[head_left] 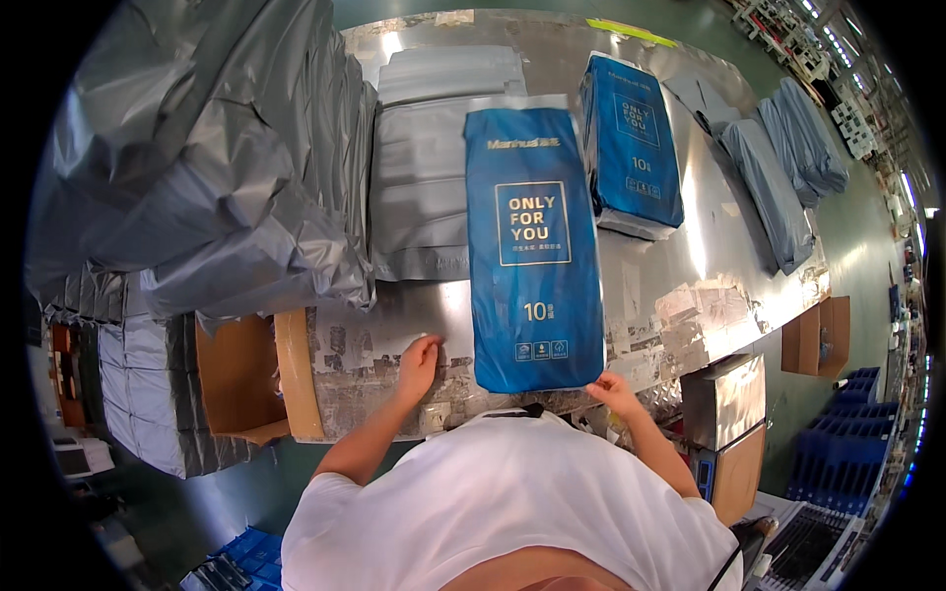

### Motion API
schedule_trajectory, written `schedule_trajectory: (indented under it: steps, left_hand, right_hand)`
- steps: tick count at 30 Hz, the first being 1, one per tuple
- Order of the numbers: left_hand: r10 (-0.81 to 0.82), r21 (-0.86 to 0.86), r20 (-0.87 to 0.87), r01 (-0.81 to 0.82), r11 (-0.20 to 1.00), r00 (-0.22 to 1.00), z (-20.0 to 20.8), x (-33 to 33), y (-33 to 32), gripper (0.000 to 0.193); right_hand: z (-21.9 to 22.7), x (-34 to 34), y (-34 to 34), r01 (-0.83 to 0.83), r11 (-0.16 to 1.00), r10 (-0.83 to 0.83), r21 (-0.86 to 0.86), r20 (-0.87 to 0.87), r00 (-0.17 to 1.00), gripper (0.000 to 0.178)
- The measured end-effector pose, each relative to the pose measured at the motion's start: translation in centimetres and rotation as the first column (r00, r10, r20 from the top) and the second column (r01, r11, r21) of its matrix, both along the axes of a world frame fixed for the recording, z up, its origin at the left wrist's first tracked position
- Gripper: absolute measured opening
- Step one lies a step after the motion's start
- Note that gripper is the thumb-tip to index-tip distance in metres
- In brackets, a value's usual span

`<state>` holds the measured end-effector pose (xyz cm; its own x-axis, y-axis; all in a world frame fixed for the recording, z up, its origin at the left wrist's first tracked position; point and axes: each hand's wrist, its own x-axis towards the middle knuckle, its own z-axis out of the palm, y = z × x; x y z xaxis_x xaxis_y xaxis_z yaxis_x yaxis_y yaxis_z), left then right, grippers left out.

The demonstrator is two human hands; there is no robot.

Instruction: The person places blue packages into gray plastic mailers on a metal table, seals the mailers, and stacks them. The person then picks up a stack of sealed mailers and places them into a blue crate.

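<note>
A tall blue soft pack (533, 286) with gold print stands in front of me at the table's near side, leaning over a grey bag stack behind it. At its lower right corner my right hand (613, 392) pinches the edge between thumb and fingers. My left hand (419, 368) is to the left of the pack, apart from it, over the metal tabletop; its fingers are curled together and nothing shows in them. A second group of blue packs (636, 148) stands further back on the right.
Flat grey plastic bags (419, 177) lie stacked behind the front pack. Large grey wrapped bundles (217, 148) rise at the left, above an open cardboard box (241, 379). Filled grey bags (769, 192) lie along the right edge of the metal table (645, 286). Blue crates (847, 443) stand right.
</note>
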<state>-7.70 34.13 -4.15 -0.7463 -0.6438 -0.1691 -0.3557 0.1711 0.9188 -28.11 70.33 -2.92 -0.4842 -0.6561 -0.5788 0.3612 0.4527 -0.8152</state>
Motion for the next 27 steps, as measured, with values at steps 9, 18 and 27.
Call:
schedule_trajectory:
  steps: [9,18,27]
  left_hand:
    - [0.244,0.766,-0.206,0.001,0.642,0.948,1.3,-1.2,7.2,0.06]
    - [0.018,0.185,-0.674,0.146,0.972,0.738,19.9,4.3,4.9,0.064]
    - [0.179,0.181,-0.762,-0.062,0.982,0.623,23.5,4.3,4.5,0.019]
  right_hand:
    - [2.1,0.8,-9.6,0.419,0.876,-0.282,-0.238,0.451,0.847,0.058]
    - [19.3,6.3,-12.0,0.082,0.746,-0.203,-0.66,-0.108,0.973,0.081]
    - [20.9,7.2,-14.9,0.036,0.527,-0.504,-0.849,-0.278,0.818,0.033]
